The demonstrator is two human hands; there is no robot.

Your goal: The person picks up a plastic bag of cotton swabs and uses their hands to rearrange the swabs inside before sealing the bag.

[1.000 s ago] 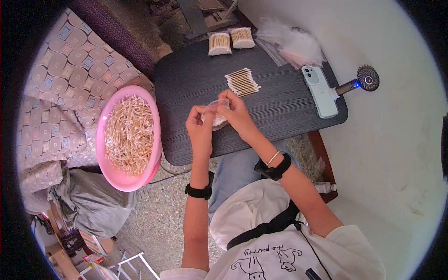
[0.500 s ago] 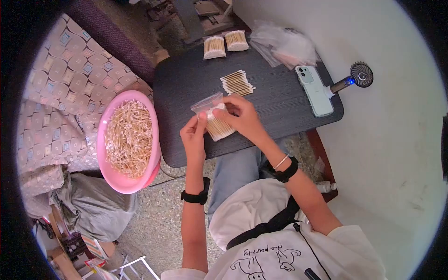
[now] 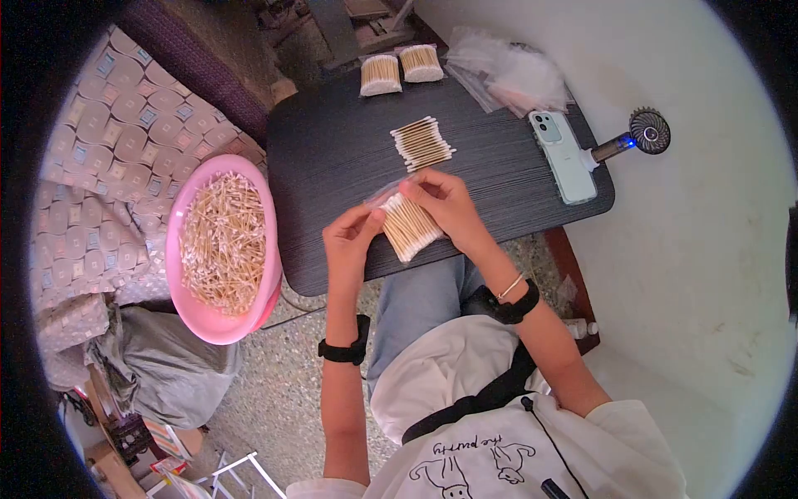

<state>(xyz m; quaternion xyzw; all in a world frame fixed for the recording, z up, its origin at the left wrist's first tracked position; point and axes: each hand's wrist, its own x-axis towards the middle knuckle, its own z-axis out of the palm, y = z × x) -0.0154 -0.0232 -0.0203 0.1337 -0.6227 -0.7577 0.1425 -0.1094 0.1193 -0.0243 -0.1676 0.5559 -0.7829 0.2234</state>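
Note:
A clear plastic bag of cotton swabs [image 3: 411,229] hangs tilted between my two hands, above the near edge of the dark table. My left hand [image 3: 353,233] pinches the bag's left upper corner between thumb and fingers. At the opposite corner, my right hand [image 3: 439,204] grips the top edge, its thumb close to the white tips. Just beyond my hands, a loose row of cotton swabs [image 3: 422,144] lies on the table. Two filled swab packs, a left pack [image 3: 381,76] and a right pack [image 3: 421,64], stand side by side at the far edge.
A pink basin [image 3: 173,274] full of loose swabs stands left of the black table [image 3: 324,175]. Clear empty bags [image 3: 507,75] lie at the far right corner. A phone [image 3: 565,158] and a small fan [image 3: 648,131] are at the right edge, near a white wall [image 3: 706,249].
The bag has shifted slightly right and tilted more in my hands. Its clear top flap, upright before, now lies lower between my fingers. My view has moved a little.

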